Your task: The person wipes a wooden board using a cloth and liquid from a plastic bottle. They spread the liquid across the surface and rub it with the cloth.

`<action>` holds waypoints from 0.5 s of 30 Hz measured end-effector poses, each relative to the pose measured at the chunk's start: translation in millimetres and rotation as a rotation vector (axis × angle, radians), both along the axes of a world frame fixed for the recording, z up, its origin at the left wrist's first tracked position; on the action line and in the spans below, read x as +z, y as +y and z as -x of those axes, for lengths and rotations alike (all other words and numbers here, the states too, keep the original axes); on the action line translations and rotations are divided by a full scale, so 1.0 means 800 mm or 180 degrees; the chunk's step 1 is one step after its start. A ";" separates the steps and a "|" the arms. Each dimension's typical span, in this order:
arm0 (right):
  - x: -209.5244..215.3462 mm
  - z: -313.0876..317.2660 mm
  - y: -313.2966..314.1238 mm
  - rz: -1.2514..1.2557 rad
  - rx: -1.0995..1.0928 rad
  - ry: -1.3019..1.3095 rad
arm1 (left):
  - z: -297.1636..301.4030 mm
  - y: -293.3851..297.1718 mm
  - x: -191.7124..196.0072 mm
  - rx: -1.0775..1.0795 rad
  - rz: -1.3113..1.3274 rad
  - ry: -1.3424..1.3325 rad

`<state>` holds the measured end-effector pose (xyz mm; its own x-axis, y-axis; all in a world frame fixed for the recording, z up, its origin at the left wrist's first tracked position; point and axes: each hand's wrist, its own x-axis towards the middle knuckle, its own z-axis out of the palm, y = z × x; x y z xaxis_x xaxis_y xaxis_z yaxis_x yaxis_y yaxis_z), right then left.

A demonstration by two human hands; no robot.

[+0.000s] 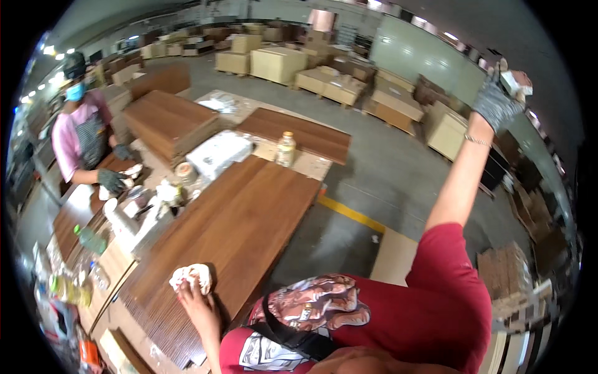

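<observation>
A brown wood-grain panel (pixel 243 206) lies across the workbench in front of me. My bare left hand (pixel 198 305) is closed over a crumpled white rag (pixel 192 278) and presses it on the near left part of the panel. My right arm is stretched up and out to the right, well away from the bench. On that side my right hand (pixel 496 106), in a grey glove, grips a small block (pixel 518 82) with white and pinkish faces. What the block is made of, I cannot tell.
A clear bottle with yellowish contents (pixel 286 149) stands by the panel's far end. Stacked brown panels (pixel 168 124), a paper-cup stack (pixel 120 218) and a green bottle (pixel 90 239) sit to the left. A masked co-worker (pixel 81 131) works opposite. Carton stacks (pixel 336 84) stand on the floor beyond.
</observation>
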<state>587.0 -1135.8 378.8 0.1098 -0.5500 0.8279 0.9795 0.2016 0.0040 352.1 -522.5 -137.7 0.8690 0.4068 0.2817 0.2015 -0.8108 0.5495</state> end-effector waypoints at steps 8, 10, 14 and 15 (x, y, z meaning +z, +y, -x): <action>-0.142 -0.135 0.305 0.1922 0.0467 0.0774 | 0.002 0.008 0.011 -0.0173 -0.0383 -0.0058; -0.177 -0.172 0.431 0.2423 0.0054 0.0452 | 0.019 0.012 0.008 0.0003 -0.0280 -0.0092; -0.177 -0.151 0.526 0.1924 0.0770 0.1490 | 0.027 0.002 0.023 -0.0119 -0.0105 -0.0171; -0.180 -0.173 0.516 0.1578 0.1224 0.1666 | 0.023 0.002 0.022 -0.0228 -0.0118 -0.0165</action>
<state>725.1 -723.1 234.9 0.6563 0.0215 0.7542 0.6916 0.3823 -0.6128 334.1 -521.1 -120.4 0.8793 0.3327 0.3407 0.1144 -0.8421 0.5271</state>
